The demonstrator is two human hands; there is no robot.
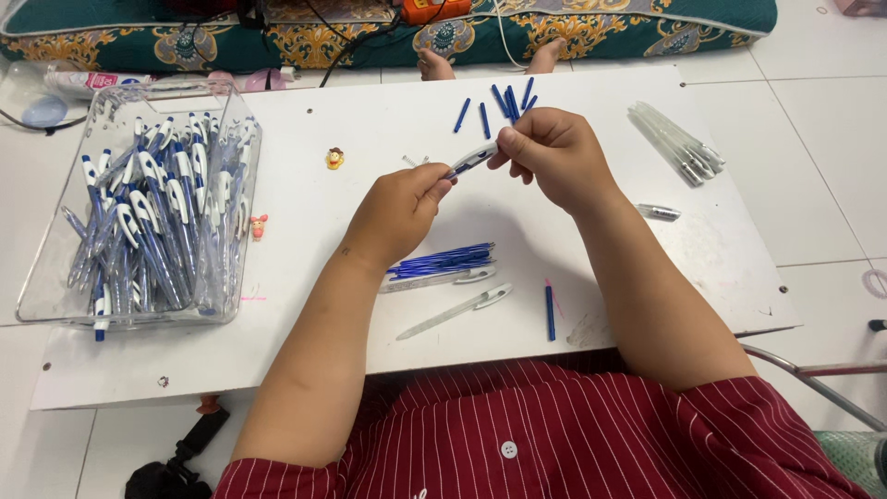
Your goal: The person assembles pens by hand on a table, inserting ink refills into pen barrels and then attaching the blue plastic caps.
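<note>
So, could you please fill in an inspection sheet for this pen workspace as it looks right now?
Surface: white board lying on a tiled floor, scuffed near its front edge.
Job's things: pen held between both hands; bundle of blue refills beside a clear barrel; clear barrels piled at the far right; blue caps scattered at the far edge.
Clutter: clear bin full of blue-and-white pens; two small figurines.
Grippers: left hand and right hand each pinch one end of the pen.
Cables: dark cords run over the patterned cushion.
Surroundings: another person's toes at the board's far edge.
</note>
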